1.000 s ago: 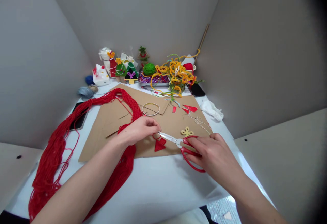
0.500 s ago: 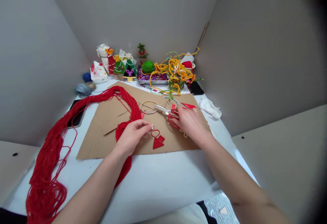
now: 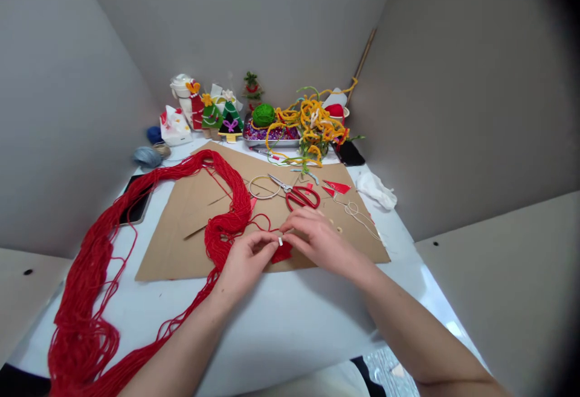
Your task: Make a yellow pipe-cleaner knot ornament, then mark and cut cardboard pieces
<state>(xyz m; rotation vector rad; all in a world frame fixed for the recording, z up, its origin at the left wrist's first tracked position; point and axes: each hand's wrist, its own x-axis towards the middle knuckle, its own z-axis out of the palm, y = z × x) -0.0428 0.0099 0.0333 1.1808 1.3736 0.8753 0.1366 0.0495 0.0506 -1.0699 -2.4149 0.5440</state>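
Note:
My left hand pinches a small white piece between thumb and fingertips. Close against it from the other side are the bent fingers of my right hand; whatever they pinch is hidden. Under the fingertips a small red yarn-wrapped shape lies on the cardboard, partly covered. Beyond my right hand lie red-handled scissors, their blade tips over a thin ring. A large red yarn skein curves around the left side and passes near my left forearm.
Red triangles and white thread lie on the cardboard's right side, beside a crumpled white tissue. At the back stand felt trees, a bead tray with green yarn, and tangled yellow yarn. Grey panels enclose the table.
My right hand has let go of the scissors, now lying on the cardboard, and moved left and nearer to me to meet my left hand. The left hand has shifted slightly right and nearer.

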